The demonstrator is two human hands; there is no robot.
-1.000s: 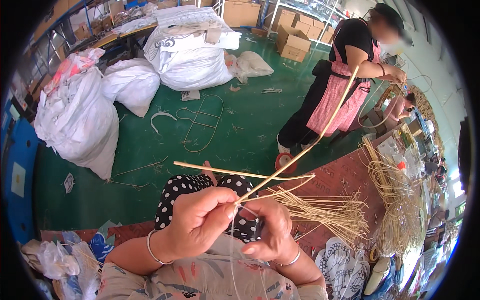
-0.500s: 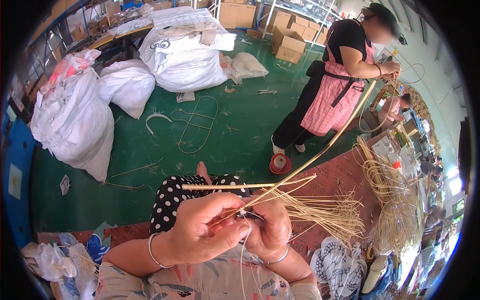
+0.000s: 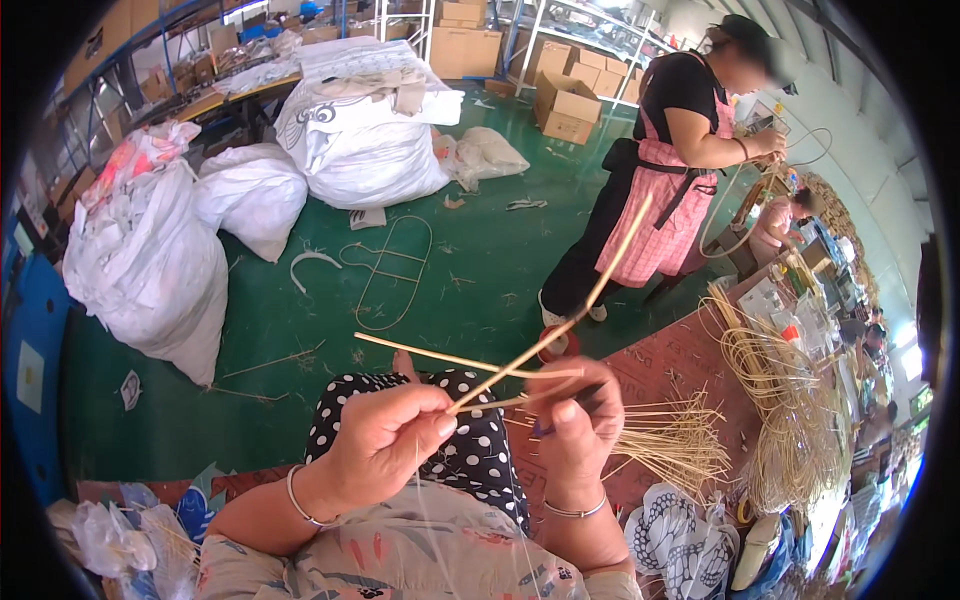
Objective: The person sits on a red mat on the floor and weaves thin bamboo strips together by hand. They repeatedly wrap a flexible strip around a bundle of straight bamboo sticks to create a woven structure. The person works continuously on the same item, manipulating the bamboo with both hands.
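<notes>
My left hand (image 3: 375, 450) pinches crossed pale cane strips at their joint, between thumb and forefinger, above my lap. A long cane strip (image 3: 607, 280) runs from that pinch up and to the right. A shorter cane strip (image 3: 430, 351) crosses it, its free end pointing left. Thin pale thread hangs below my left fingers, faintly visible. Beside the strips' right ends, my right hand (image 3: 578, 440) is raised with curled, motion-blurred fingers. Something small and dark shows among them, too smeared to name.
A fan of cut cane sticks (image 3: 670, 440) lies on the reddish board (image 3: 640, 360) at right, with coiled cane (image 3: 765, 380) beyond. An aproned co-worker (image 3: 670, 170) stands ahead right. White sacks (image 3: 150, 260) stand left; a wire-like frame (image 3: 397, 270) lies on the green floor.
My right hand has drawn away from the left, up and to the right. The crossed strips have shifted, the long one now pointing more steeply upward. My left hand keeps its pinch.
</notes>
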